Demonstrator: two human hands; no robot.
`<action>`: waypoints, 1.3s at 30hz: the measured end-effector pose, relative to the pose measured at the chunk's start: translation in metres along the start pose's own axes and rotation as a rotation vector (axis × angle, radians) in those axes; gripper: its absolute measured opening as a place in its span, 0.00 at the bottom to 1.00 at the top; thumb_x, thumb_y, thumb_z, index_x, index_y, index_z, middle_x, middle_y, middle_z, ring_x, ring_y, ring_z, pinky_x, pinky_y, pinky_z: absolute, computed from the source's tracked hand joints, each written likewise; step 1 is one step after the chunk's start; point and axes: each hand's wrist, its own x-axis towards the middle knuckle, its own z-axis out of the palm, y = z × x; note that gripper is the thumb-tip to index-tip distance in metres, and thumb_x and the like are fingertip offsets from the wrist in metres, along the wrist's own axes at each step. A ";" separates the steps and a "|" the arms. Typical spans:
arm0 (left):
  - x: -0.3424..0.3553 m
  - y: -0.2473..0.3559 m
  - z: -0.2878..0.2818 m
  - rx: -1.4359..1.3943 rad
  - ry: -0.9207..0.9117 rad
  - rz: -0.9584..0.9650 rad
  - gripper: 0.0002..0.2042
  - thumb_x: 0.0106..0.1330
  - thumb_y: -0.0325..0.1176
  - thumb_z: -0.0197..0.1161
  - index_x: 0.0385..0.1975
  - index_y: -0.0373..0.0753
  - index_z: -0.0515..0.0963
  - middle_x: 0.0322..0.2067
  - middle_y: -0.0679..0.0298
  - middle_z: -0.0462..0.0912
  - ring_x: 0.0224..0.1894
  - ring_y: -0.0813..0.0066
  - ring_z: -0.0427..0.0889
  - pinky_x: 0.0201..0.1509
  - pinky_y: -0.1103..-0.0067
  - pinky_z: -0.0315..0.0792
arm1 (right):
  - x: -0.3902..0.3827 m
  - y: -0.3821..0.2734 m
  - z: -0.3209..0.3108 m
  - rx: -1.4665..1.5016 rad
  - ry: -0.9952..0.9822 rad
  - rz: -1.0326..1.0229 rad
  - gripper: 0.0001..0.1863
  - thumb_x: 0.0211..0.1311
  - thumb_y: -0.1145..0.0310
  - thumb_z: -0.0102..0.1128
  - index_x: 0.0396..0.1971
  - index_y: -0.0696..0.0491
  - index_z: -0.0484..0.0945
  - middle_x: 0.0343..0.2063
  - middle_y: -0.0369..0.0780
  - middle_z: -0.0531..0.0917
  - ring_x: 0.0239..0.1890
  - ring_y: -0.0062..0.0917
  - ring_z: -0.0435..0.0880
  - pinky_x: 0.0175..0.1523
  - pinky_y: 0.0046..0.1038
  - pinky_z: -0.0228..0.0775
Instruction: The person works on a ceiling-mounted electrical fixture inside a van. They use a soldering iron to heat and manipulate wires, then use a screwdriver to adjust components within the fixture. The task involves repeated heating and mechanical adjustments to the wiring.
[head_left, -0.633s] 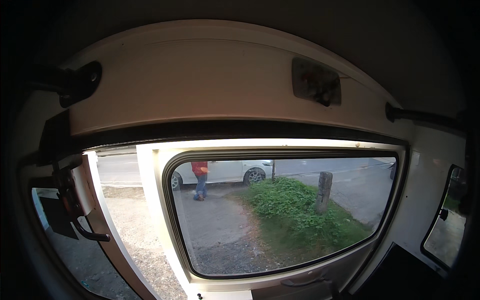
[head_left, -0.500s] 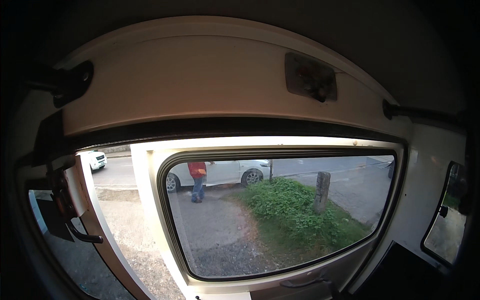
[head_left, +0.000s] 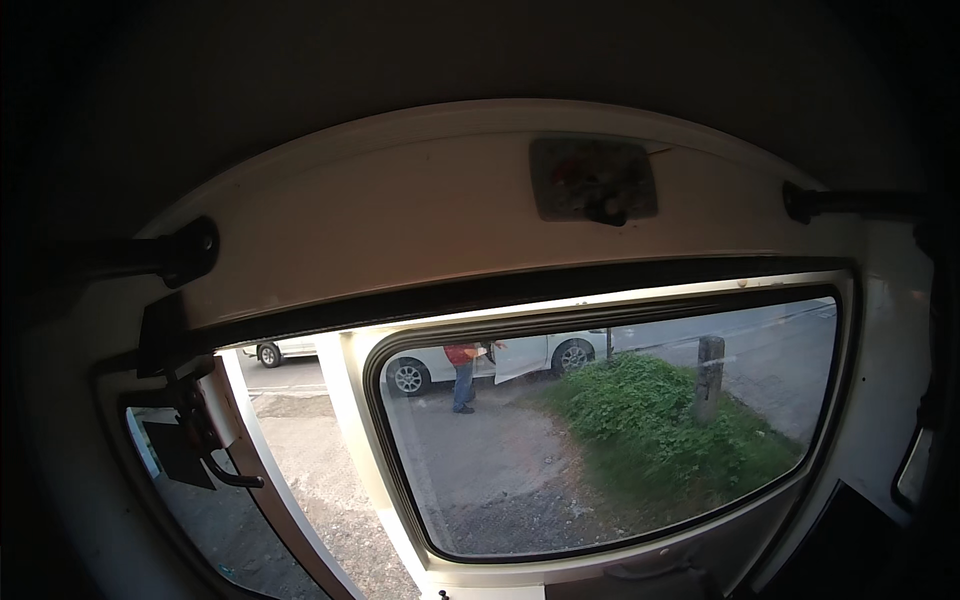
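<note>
Hands: neither of mine in view, so cannot tell if fingers spread, closed or gripping anything. Nearest thing: open door point(head_left: 600, 560), cream frame, big rounded window point(head_left: 610, 430), swung outward just ahead of me. Judging it stiff, fairly heavy, glass fragile; best grip on frame edge or dark latch point(head_left: 215, 455) at left. Beyond: gravel, green bush point(head_left: 650, 410), wooden post point(head_left: 710, 375), person point(head_left: 463, 375) beside white car point(head_left: 500, 360).

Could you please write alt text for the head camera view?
From inside a vehicle, a white door with a big window stands ajar; no hands show. Outside, a person in red stands by a white car, near a grass patch and post.
</note>
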 end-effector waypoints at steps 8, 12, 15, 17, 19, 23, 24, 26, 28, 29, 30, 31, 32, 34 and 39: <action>-0.102 0.189 -0.053 0.390 0.129 0.753 0.15 0.72 0.38 0.67 0.53 0.39 0.84 0.40 0.52 0.88 0.42 0.67 0.87 0.47 0.69 0.80 | -0.078 -0.059 -0.029 -0.119 -0.100 -0.339 0.24 0.67 0.58 0.62 0.60 0.53 0.80 0.40 0.44 0.88 0.38 0.30 0.86 0.47 0.40 0.80; -0.130 0.288 -0.056 0.534 0.729 1.406 0.11 0.55 0.26 0.78 0.37 0.37 0.86 0.34 0.59 0.89 0.36 0.68 0.89 0.41 0.72 0.81 | -0.246 -0.129 -0.139 -0.114 0.159 -0.779 0.25 0.69 0.59 0.65 0.59 0.59 0.77 0.44 0.47 0.87 0.39 0.32 0.86 0.45 0.38 0.81; -0.143 0.348 -0.065 0.643 1.054 1.715 0.12 0.57 0.27 0.77 0.40 0.38 0.84 0.36 0.59 0.88 0.36 0.69 0.89 0.43 0.74 0.81 | -0.408 -0.166 -0.214 -0.151 0.731 -0.909 0.14 0.64 0.77 0.66 0.49 0.52 0.84 0.43 0.40 0.87 0.44 0.34 0.89 0.48 0.32 0.83; -0.142 0.383 -0.070 0.592 1.208 1.872 0.10 0.56 0.24 0.77 0.38 0.39 0.85 0.36 0.60 0.89 0.39 0.71 0.89 0.45 0.76 0.81 | -0.474 -0.203 -0.243 -0.221 1.384 -0.927 0.10 0.60 0.80 0.68 0.41 0.55 0.88 0.36 0.42 0.89 0.38 0.26 0.89 0.42 0.29 0.82; -0.138 0.410 -0.073 0.569 1.290 1.909 0.10 0.58 0.26 0.77 0.39 0.40 0.86 0.37 0.63 0.89 0.39 0.73 0.88 0.45 0.77 0.80 | -0.513 -0.235 -0.288 -0.545 1.808 -1.049 0.08 0.60 0.80 0.68 0.40 0.56 0.86 0.36 0.41 0.89 0.36 0.22 0.89 0.40 0.25 0.82; -0.131 0.447 -0.076 0.686 1.345 1.969 0.12 0.57 0.25 0.75 0.41 0.41 0.86 0.39 0.63 0.89 0.41 0.70 0.89 0.48 0.76 0.81 | -0.547 -0.268 -0.338 -0.954 1.917 -0.849 0.10 0.64 0.79 0.67 0.44 0.52 0.86 0.41 0.39 0.88 0.38 0.22 0.88 0.42 0.26 0.81; -0.128 0.453 -0.075 0.695 1.342 1.964 0.12 0.57 0.25 0.75 0.41 0.42 0.86 0.40 0.62 0.89 0.42 0.69 0.89 0.49 0.76 0.81 | -0.549 -0.270 -0.344 -0.891 1.891 -0.804 0.11 0.63 0.77 0.68 0.44 0.53 0.86 0.43 0.40 0.87 0.42 0.24 0.88 0.46 0.28 0.81; -0.124 0.461 -0.073 0.730 1.338 1.942 0.13 0.57 0.26 0.75 0.42 0.42 0.86 0.42 0.61 0.89 0.43 0.67 0.89 0.50 0.74 0.82 | -0.553 -0.272 -0.354 -1.029 1.826 -0.696 0.11 0.63 0.77 0.69 0.45 0.53 0.86 0.43 0.40 0.87 0.41 0.26 0.88 0.46 0.28 0.81; -0.121 0.468 -0.073 0.751 1.358 2.003 0.15 0.56 0.26 0.74 0.45 0.43 0.85 0.45 0.60 0.88 0.46 0.64 0.88 0.52 0.72 0.82 | -0.558 -0.272 -0.360 -1.116 1.787 -0.613 0.11 0.62 0.76 0.69 0.45 0.54 0.86 0.42 0.40 0.87 0.41 0.27 0.89 0.46 0.29 0.81; -0.119 0.470 -0.071 0.715 1.332 2.012 0.16 0.56 0.26 0.74 0.45 0.43 0.85 0.45 0.60 0.87 0.47 0.64 0.88 0.52 0.71 0.82 | -0.561 -0.272 -0.361 -1.153 1.777 -0.583 0.11 0.62 0.76 0.69 0.45 0.54 0.86 0.42 0.40 0.87 0.40 0.28 0.89 0.46 0.28 0.81; -0.117 0.472 -0.071 0.680 1.307 2.023 0.16 0.56 0.26 0.74 0.46 0.44 0.85 0.45 0.61 0.87 0.47 0.63 0.88 0.53 0.71 0.82 | -0.564 -0.273 -0.363 -1.184 1.759 -0.592 0.11 0.62 0.75 0.69 0.45 0.54 0.86 0.42 0.40 0.87 0.40 0.28 0.89 0.46 0.28 0.81; -0.116 0.475 -0.070 0.678 1.302 2.034 0.17 0.56 0.26 0.74 0.46 0.44 0.85 0.45 0.61 0.87 0.47 0.63 0.88 0.53 0.71 0.81 | -0.569 -0.273 -0.363 -1.152 1.732 -0.560 0.11 0.62 0.75 0.70 0.45 0.54 0.86 0.42 0.40 0.87 0.40 0.28 0.89 0.46 0.28 0.81; -0.115 0.476 -0.069 0.676 1.301 2.048 0.17 0.56 0.27 0.75 0.46 0.44 0.85 0.46 0.61 0.87 0.47 0.63 0.87 0.52 0.71 0.81 | -0.573 -0.274 -0.364 -1.117 1.699 -0.568 0.11 0.62 0.75 0.70 0.45 0.54 0.86 0.42 0.40 0.87 0.41 0.28 0.89 0.47 0.29 0.81; -0.113 0.480 -0.068 0.684 1.309 2.068 0.17 0.55 0.27 0.75 0.47 0.44 0.84 0.45 0.61 0.87 0.47 0.63 0.87 0.52 0.71 0.81 | -0.579 -0.274 -0.366 -1.109 1.658 -0.562 0.10 0.62 0.74 0.70 0.44 0.54 0.86 0.41 0.40 0.87 0.41 0.28 0.89 0.47 0.29 0.81; -0.110 0.481 -0.070 0.698 1.335 2.111 0.17 0.55 0.28 0.75 0.46 0.45 0.85 0.44 0.61 0.87 0.46 0.64 0.87 0.52 0.70 0.80 | -0.579 -0.276 -0.374 -1.233 1.629 -0.665 0.03 0.64 0.75 0.67 0.37 0.52 0.85 0.33 0.38 0.85 0.37 0.29 0.87 0.44 0.31 0.78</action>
